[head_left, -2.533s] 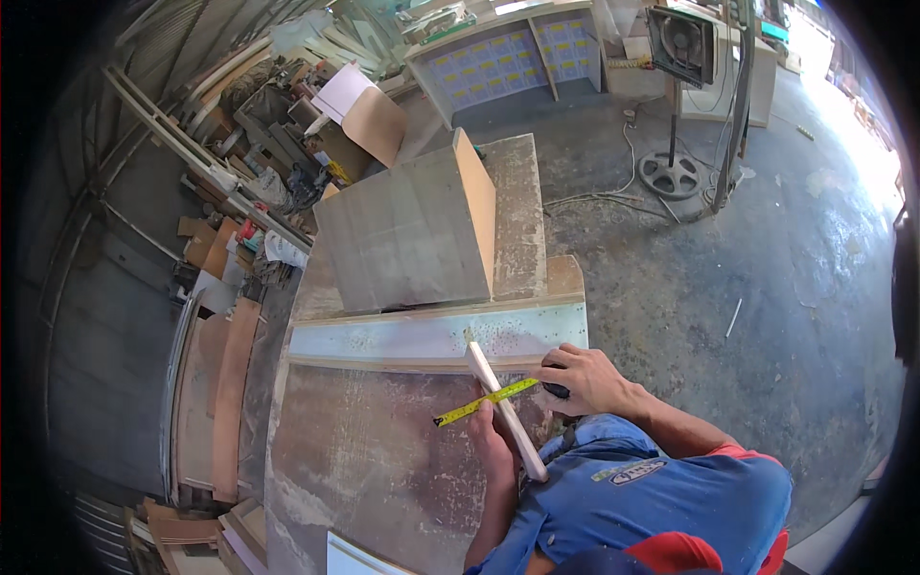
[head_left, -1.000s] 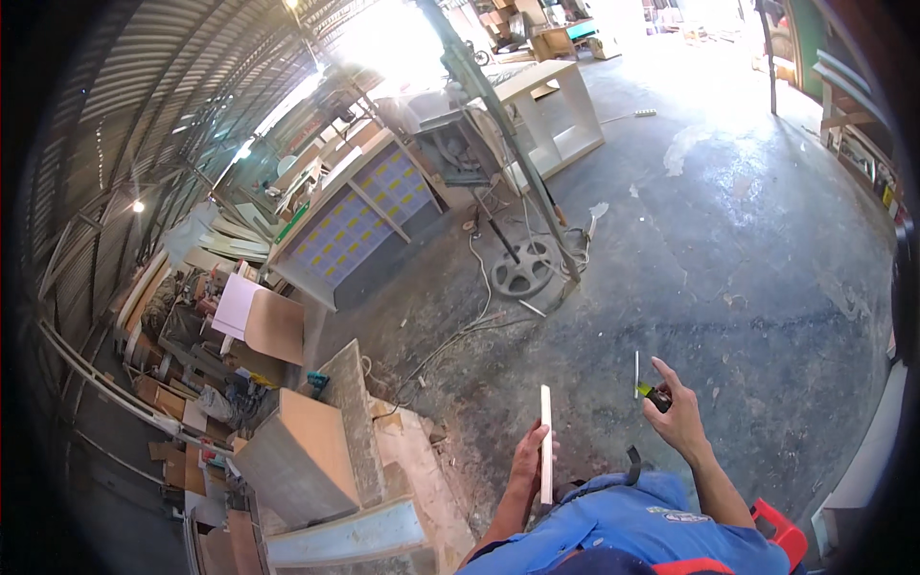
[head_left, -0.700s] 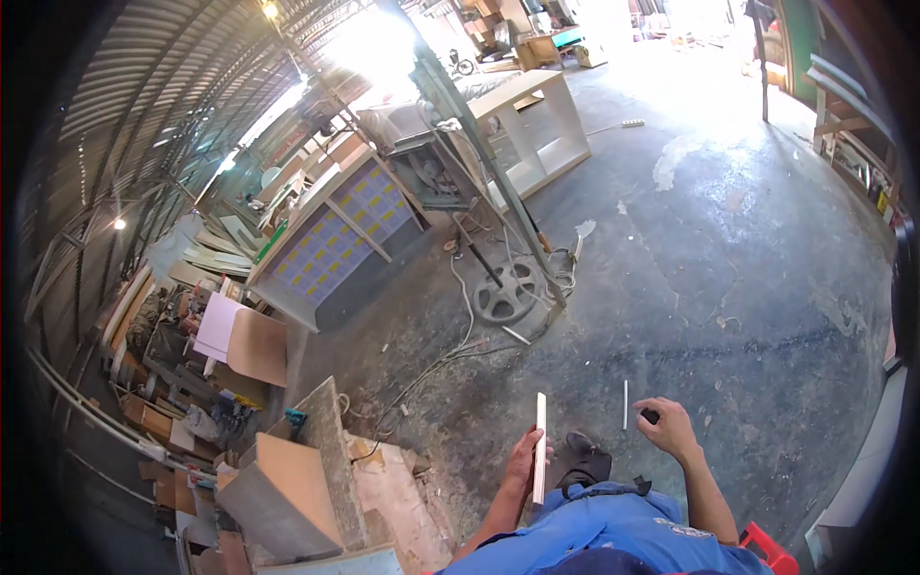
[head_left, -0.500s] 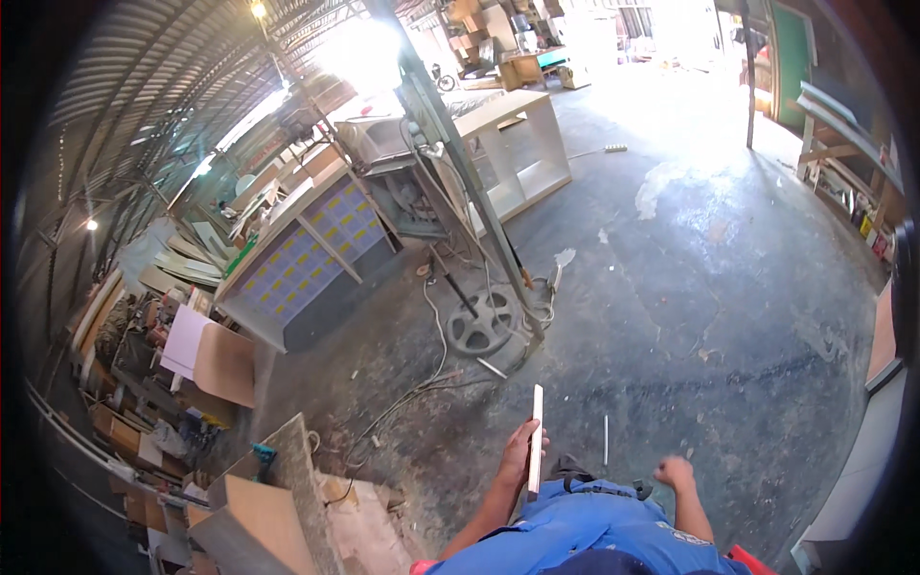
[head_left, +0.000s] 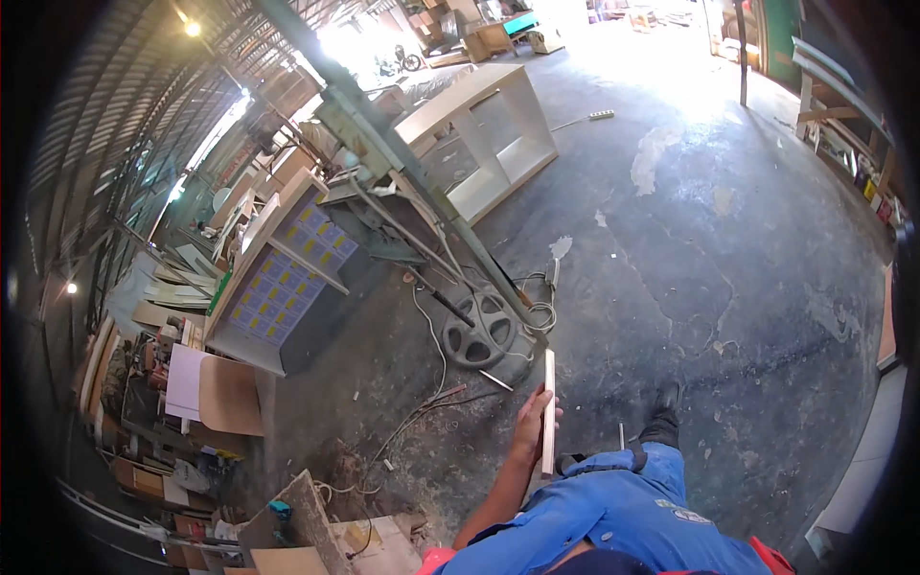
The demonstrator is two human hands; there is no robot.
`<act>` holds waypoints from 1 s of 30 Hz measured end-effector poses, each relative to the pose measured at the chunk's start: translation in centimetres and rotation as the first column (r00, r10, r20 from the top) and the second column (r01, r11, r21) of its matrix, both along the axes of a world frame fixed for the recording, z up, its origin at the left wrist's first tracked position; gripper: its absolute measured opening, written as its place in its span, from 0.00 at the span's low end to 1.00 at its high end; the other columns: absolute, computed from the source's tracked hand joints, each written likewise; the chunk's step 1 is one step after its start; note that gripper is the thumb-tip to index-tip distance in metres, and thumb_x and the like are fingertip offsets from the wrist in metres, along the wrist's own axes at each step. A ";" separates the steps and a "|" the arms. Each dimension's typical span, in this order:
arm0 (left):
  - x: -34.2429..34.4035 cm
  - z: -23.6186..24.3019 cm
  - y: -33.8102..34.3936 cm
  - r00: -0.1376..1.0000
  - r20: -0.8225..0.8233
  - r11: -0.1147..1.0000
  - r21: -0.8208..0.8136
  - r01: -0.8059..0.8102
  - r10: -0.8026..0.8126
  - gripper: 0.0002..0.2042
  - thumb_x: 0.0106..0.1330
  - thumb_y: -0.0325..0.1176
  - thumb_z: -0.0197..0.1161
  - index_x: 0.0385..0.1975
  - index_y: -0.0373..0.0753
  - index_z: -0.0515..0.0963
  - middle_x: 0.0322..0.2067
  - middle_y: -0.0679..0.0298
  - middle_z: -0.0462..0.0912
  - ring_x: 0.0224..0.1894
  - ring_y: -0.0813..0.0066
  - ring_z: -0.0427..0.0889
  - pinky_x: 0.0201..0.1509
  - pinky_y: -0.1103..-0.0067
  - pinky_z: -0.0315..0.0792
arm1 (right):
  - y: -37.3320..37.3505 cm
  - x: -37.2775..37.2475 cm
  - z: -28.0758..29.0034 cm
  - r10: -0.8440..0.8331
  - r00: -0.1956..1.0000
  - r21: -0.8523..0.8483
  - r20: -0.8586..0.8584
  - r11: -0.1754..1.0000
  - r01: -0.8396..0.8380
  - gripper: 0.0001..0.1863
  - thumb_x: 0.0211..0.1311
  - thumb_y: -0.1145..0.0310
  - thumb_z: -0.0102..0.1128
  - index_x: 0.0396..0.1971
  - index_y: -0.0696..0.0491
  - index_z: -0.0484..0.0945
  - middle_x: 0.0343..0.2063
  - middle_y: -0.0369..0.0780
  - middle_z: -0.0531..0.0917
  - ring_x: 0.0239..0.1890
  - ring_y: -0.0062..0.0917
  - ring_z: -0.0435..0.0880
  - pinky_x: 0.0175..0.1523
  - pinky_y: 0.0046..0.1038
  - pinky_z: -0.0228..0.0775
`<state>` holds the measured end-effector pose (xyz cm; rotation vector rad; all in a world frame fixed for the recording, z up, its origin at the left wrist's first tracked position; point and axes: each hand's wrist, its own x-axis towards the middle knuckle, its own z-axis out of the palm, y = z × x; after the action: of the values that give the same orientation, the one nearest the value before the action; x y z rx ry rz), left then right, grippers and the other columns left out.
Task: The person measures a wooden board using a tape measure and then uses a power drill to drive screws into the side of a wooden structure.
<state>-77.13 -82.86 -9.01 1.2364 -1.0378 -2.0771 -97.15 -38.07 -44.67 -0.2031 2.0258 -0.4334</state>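
A narrow pale wooden strip (head_left: 549, 422) stands nearly upright on edge in front of my body. My left hand (head_left: 533, 420) is closed round its middle, with fingertips showing on the far side. Below the strip's lower end is the waist of my blue clothing (head_left: 613, 503). My right hand and forearm are out of the picture. A dark shoe (head_left: 668, 395) of mine reaches forward on the grey concrete floor (head_left: 613, 316). Close to that leg lies a thin white stick (head_left: 621, 436), partly hidden by my body.
Ahead stands a green metal post (head_left: 450, 206) beside a spoked wheel (head_left: 479, 331). Loose cables (head_left: 422, 407) trail over the floor. A white cabinet frame (head_left: 522, 158) lies beyond the post. Cluttered boards and a teal power tool (head_left: 279, 508) are at the left.
I have stepped forward and the view has turned, so the post and wheel are closer. My right hand has left the picture. My left hand keeps hold of the wooden strip.
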 end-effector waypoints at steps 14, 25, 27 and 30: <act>-19.3 -2.2 -11.6 0.944 0.033 0.937 0.112 -0.331 0.330 0.30 0.69 0.44 0.62 0.68 0.39 0.65 0.40 0.62 0.79 0.33 0.76 0.82 0.27 0.82 0.78 | -28.1 -36.2 -0.4 -0.022 0.988 -0.156 -0.155 0.988 -0.002 0.15 0.52 0.60 0.63 0.36 0.53 0.88 0.36 0.48 0.88 0.44 0.41 0.87 0.50 0.39 0.77; -25.2 -0.6 -13.4 0.881 0.072 0.876 0.095 -0.474 0.469 0.31 0.67 0.43 0.63 0.68 0.39 0.65 0.42 0.61 0.79 0.35 0.74 0.83 0.29 0.81 0.80 | -45.2 -54.8 2.0 -0.269 0.886 -0.555 -0.378 0.832 0.016 0.15 0.59 0.60 0.59 0.35 0.57 0.85 0.30 0.44 0.86 0.33 0.31 0.85 0.40 0.34 0.74; -25.4 -0.5 -13.2 0.871 0.039 0.869 0.063 -0.491 0.489 0.30 0.68 0.43 0.63 0.67 0.39 0.65 0.43 0.60 0.80 0.37 0.72 0.84 0.30 0.80 0.81 | -45.9 -51.9 1.3 -0.148 0.873 -0.517 -0.464 0.846 -0.132 0.14 0.59 0.61 0.59 0.34 0.56 0.85 0.29 0.43 0.87 0.33 0.30 0.84 0.39 0.34 0.74; -25.3 -0.3 -12.1 0.874 -0.004 0.874 -0.012 -0.486 0.486 0.28 0.70 0.43 0.59 0.67 0.39 0.65 0.45 0.57 0.81 0.39 0.70 0.85 0.34 0.78 0.81 | -45.4 -46.5 -1.3 0.144 0.968 -0.304 -0.205 0.931 -0.203 0.17 0.52 0.59 0.64 0.32 0.58 0.85 0.26 0.46 0.87 0.32 0.34 0.87 0.39 0.37 0.77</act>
<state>-102.45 -95.01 -9.27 1.3263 -0.6459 -1.6747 -143.64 -83.48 -45.96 -0.6397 2.0800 -0.6527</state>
